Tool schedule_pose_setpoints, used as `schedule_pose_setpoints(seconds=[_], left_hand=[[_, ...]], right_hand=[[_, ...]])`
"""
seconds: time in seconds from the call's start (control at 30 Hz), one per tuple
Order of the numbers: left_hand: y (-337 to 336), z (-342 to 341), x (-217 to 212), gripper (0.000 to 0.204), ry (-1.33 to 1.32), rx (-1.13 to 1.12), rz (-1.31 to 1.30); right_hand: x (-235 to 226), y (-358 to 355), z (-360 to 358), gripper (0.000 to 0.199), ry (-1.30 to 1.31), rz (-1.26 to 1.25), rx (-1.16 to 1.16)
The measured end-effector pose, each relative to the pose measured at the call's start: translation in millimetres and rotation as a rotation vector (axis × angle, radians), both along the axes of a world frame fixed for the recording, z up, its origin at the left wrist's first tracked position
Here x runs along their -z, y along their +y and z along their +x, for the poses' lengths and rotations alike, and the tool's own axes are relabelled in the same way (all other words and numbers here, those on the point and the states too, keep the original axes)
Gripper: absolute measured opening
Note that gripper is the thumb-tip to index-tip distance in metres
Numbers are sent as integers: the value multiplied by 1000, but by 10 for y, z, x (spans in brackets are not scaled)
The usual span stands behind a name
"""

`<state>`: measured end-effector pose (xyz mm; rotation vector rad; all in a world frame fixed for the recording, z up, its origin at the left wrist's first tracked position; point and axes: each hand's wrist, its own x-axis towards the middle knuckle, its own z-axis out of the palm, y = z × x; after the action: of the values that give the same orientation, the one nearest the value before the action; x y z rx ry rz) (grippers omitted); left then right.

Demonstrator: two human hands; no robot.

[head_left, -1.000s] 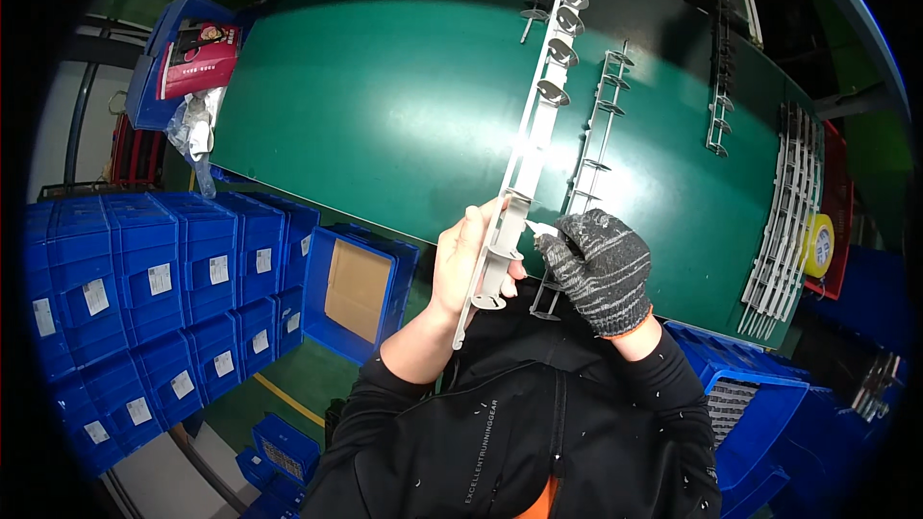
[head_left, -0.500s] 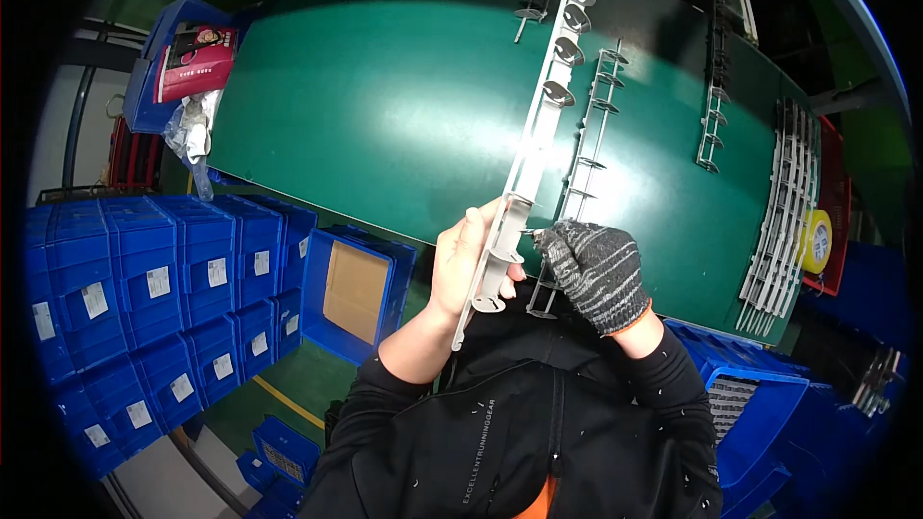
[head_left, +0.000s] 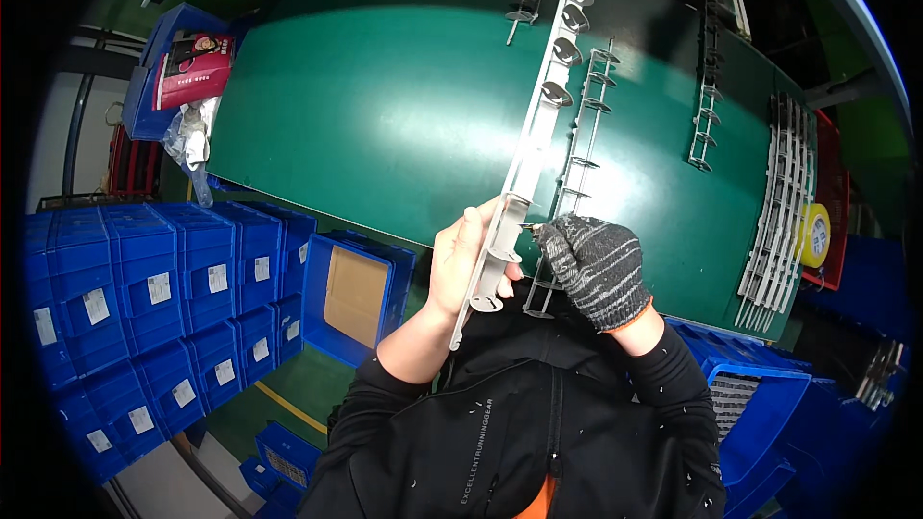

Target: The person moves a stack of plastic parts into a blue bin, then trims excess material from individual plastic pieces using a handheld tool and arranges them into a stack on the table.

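Note:
My bare left hand is closed around the near part of a long pale metal rail, which slants away across the table. Rounded dark-grey tabs stick out along its far part, and lighter tabs stand near my fingers. My right hand, in a dark striped knit glove, is closed in a pinch beside the rail's right side. A tiny shiny tip shows between glove and rail, too small to name. Just right of the rail lies a thin rack with small round discs; my glove hides part of it.
The green table carries more disc racks and a stack of metal strips at the right. A yellow tape roll sits by a red bin. Blue crates are piled at the left, with an open blue crate at lower right.
The view has shifted slightly. My left hand keeps its hold on the rail, and my gloved right hand stays pinched beside it with only a slight movement.

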<state>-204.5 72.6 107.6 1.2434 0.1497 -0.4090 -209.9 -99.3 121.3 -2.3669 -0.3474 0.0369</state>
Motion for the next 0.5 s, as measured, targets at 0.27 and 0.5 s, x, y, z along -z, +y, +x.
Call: schedule_pose_setpoints(seconds=[0.27, 0.5], left_hand=[[6, -18, 25, 59, 30, 79, -76], [21, -4, 45, 60, 37, 73, -98]], right_hand=[[24, -65, -32, 22, 59, 102, 12], [-28, -66, -61, 22, 100, 73, -34]])
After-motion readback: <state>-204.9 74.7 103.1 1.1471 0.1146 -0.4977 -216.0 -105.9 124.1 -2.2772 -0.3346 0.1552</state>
